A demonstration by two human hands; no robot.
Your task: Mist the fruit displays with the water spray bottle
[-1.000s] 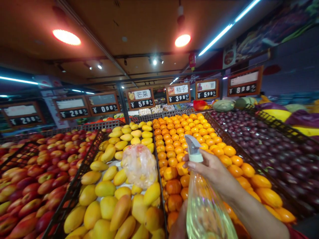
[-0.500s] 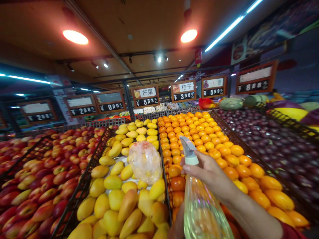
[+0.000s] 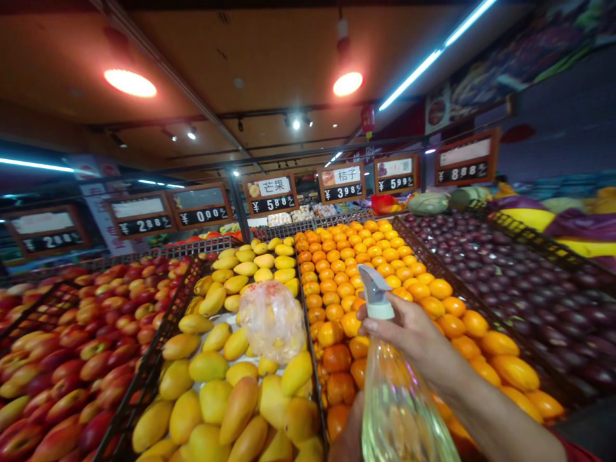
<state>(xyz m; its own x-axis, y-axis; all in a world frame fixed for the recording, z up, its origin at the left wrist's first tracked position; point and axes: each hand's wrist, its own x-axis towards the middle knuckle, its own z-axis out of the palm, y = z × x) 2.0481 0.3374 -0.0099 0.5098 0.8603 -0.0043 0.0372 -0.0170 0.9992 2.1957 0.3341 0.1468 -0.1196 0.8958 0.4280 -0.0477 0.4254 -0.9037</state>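
Observation:
A clear spray bottle (image 3: 399, 404) with pale greenish liquid and a grey and white trigger head stands upright before me, close to the camera. My right hand (image 3: 409, 327) is closed around its neck, just under the spray head. Low in the picture, my left hand (image 3: 347, 436) shows only in part, pressed against the bottle's left side; the rest is cut off by the frame. Behind the bottle lie rows of orange tangerines (image 3: 332, 298). To their left, a knotted clear plastic bag (image 3: 272, 321) of yellow fruit rests on the mangoes (image 3: 212, 394).
Red nectarines (image 3: 91, 346) fill the far left bin, dark purple fruit (image 3: 486, 282) the right one. Black crate walls (image 3: 144, 378) divide the bins. Price signs (image 3: 272, 194) hang along a rail at the back. Green melons (image 3: 428, 203) lie behind on the right.
The view has turned slightly right, so the bins and signs sit further left. The spray bottle and both hands appear a little further right, their hold unchanged.

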